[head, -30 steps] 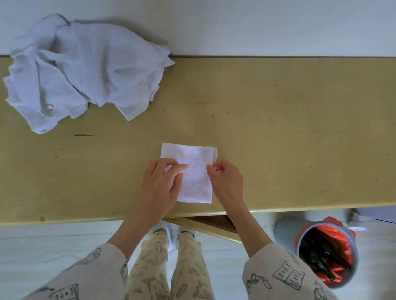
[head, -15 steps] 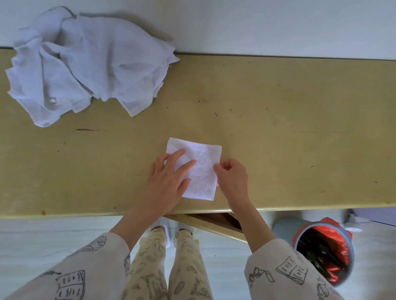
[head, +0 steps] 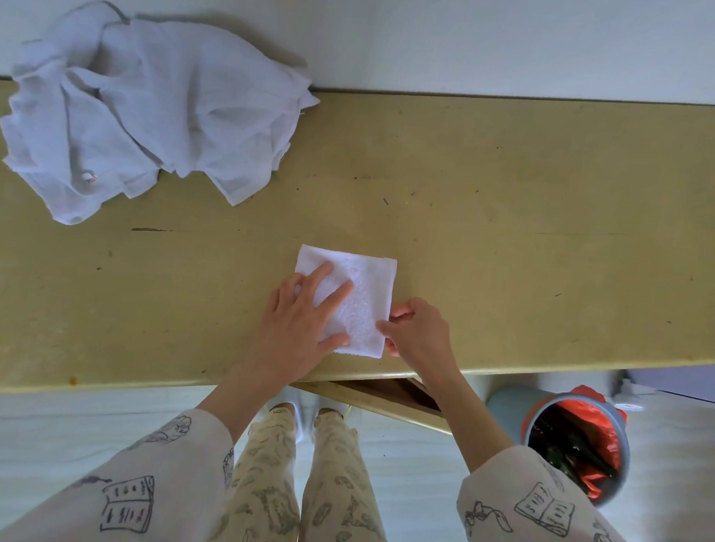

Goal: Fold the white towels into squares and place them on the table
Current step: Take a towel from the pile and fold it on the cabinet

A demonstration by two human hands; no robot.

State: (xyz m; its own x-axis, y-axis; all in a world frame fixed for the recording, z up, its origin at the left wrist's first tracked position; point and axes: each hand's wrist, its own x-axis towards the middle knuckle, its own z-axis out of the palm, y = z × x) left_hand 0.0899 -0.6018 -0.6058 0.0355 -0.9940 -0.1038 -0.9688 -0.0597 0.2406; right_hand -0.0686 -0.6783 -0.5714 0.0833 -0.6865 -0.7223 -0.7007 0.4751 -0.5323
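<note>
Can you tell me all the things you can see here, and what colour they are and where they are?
folded towel: one, white, near front edge of table
towel pile: one heap, white, back left of table
table: one, yellowish, against the wall
bin: one, grey with red liner, on floor at right
left hand: flat on the folded towel
right hand: pinching the folded towel's right edge

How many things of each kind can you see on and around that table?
Folded white towel: 1
Heap of unfolded white towels (number within it cannot be told): 1
Yellow table: 1
Grey bin with a red liner: 1
Total: 4
</note>
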